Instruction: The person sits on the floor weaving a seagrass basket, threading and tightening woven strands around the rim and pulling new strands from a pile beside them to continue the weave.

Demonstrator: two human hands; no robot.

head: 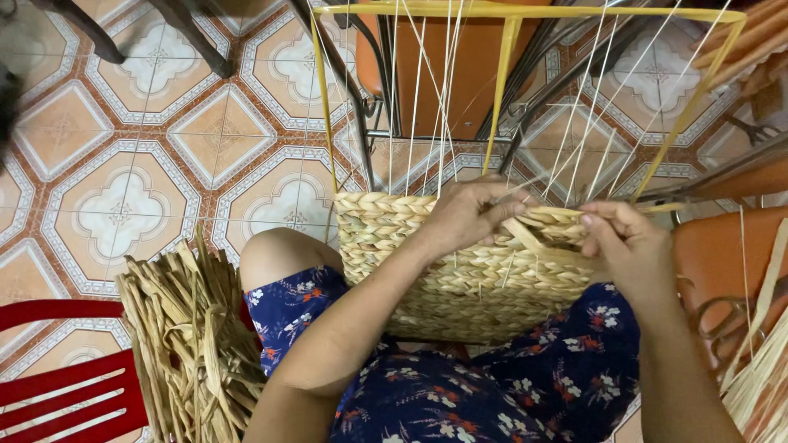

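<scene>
A half-woven straw basket (460, 287) rests on my lap, its braided wall of pale dried fibre facing me. A yellow wire frame (502, 57) rises from it, with thin pale strands running up to the top bar. My left hand (468, 215) is closed over the upper rim of the weave, fingers tucked among the strands. My right hand (628, 246) pinches a flat straw strand (525, 234) at the rim's right side. Both hands touch the top row of the braid.
A bundle of dried straw strips (193, 344) lies at my left knee, beside a red plastic chair (66, 377). Orange chair seats (722, 254) and dark metal legs stand behind and to the right. More loose fibre (759, 377) hangs at the right edge. Patterned floor tiles lie below.
</scene>
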